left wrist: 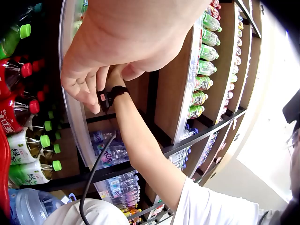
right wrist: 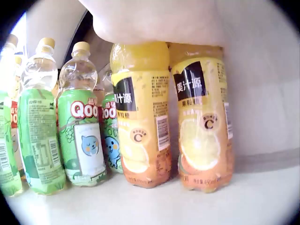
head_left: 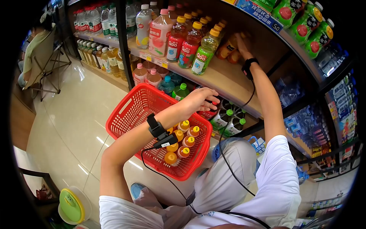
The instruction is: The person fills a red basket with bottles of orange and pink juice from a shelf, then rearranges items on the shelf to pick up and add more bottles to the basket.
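My right hand reaches deep onto the shelf, over two orange juice bottles that stand upright side by side. In the right wrist view the heel of that hand covers their caps; its fingers are hidden, and I cannot tell whether they grip a bottle. My left hand hangs over the far side of a red basket, near the shelf's front edge, its fingers loosely bent with nothing in them. Several orange juice bottles with yellow and orange caps stand in the basket's near right part.
Left of the right hand, Qoo bottles and pink drink bottles line the shelf. Green-capped bottles stand on the level below. Black cables run from both wrists. A folding chair stands at the far left.
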The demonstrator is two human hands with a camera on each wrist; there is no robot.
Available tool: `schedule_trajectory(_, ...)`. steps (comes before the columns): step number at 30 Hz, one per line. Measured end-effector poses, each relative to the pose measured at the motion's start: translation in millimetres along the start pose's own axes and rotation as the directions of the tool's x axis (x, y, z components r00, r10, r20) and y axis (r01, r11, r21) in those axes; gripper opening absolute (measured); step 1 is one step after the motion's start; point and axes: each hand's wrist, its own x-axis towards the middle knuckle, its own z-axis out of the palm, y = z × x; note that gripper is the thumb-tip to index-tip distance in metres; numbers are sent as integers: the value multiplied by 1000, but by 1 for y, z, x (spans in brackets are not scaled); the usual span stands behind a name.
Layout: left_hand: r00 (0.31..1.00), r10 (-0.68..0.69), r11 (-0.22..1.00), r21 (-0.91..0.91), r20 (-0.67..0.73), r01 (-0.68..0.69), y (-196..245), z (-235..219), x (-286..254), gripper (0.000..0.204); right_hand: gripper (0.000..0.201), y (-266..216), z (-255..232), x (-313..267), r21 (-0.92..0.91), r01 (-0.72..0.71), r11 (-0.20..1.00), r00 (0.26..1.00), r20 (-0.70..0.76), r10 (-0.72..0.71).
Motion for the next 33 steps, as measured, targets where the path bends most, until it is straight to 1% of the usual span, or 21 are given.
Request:
schedule_trajectory(2, 1000, -3, 1000, 7, -11, 3, -1, -1, -4, 45, 60, -9, 1, -13, 129, -46, 991, 989, -136, 64)
schedule_trajectory(5, 1000, -15, 999, 33, -21, 16, 0, -4, -17, 48, 60, -16, 2, -29, 315, 49, 948, 973, -229, 26)
schedule_trajectory(6, 999, -12, 999, 36, -33, 13, 2, -5, -22, 49, 50, -27, -7, -40, 324, 25, 946, 982, -183, 37)
schedule_trajectory(9, 999, 5, 998, 62, -51, -1, 0, -13, -33, 50, 44, -34, -17, -51, 287, 147, 946, 950, -308, -54)
schedule_trajectory(12, 994, 50, 995, 86, -99, -41, 6, -19, -43, 45, 38, -11, -28, -48, -3, 271, 963, 821, -521, -233)
schedule_trajectory(13, 991, 82, 991, 115, -110, -69, 1, -24, -43, 43, 34, -52, -52, -93, 144, 297, 944, 902, -366, -228)
schedule_trajectory(14, 983, 135, 985, 121, -123, -120, 2, -22, -48, 39, 28, -57, -57, -110, 265, 360, 895, 893, -374, -249)
schedule_trajectory(15, 942, 336, 893, 319, -2, -318, -2, -29, -45, 36, 27, -52, -79, -117, 197, 393, 898, 913, -199, -356)
schedule_trajectory(16, 942, 334, 836, 457, 18, -305, 8, -28, -49, 35, 30, -71, -83, -143, 220, 386, 896, 905, -279, -321)
schedule_trajectory(17, 870, 493, 752, 513, -23, -413, 20, -13, -53, 42, 35, -90, -97, -161, 273, 383, 882, 913, -257, -317)
schedule_trajectory(19, 870, 493, 667, 652, -25, -360, 29, -6, -57, 53, 28, -115, -100, -204, 465, 343, 816, 937, -105, -334)
schedule_trajectory(21, 904, 374, 791, 439, 205, -427, 63, 13, -129, 67, 29, -119, -104, -237, 229, 496, 838, 861, -7, -508)
schedule_trajectory(22, 888, 436, 787, 416, 148, -456, 55, 25, -126, 52, 29, -125, -100, -252, 223, 484, 846, 869, -5, -495)
schedule_trajectory(24, 904, 328, 784, 454, 275, -422, 74, 13, -157, 53, 21, -140, -84, -285, 291, 611, 736, 759, 46, -649)
schedule_trajectory(25, 897, 221, 770, 496, 382, -401, 82, 18, -174, 53, 32, -146, -78, -293, 155, 719, 678, 681, 38, -731)
schedule_trajectory(26, 965, 253, 635, 739, 76, -224, 76, 44, -183, 51, 32, -153, -71, -305, 150, 713, 685, 688, 41, -724)
schedule_trajectory(27, 965, 248, 636, 738, 81, -225, 70, 40, -183, 51, 31, -161, -62, -318, 260, 580, 772, 788, 62, -613)
schedule_trajectory(29, 901, 428, 481, 828, 66, -289, 44, 24, -180, 52, 31, -171, -44, -342, 455, 263, 851, 917, 156, -367)
schedule_trajectory(30, 917, 391, 540, 789, 71, -292, 26, 7, -171, 48, 31, -173, -36, -350, 531, 89, 843, 944, 225, -242)
schedule_trajectory(31, 918, 392, 545, 787, 65, -289, 23, 1, -173, 48, 36, -172, -28, -355, 549, 89, 831, 934, 245, -262)
schedule_trajectory(33, 914, 399, 548, 781, 71, -299, 20, -7, -182, 47, 46, -169, -24, -357, 352, 333, 875, 856, 277, -437)
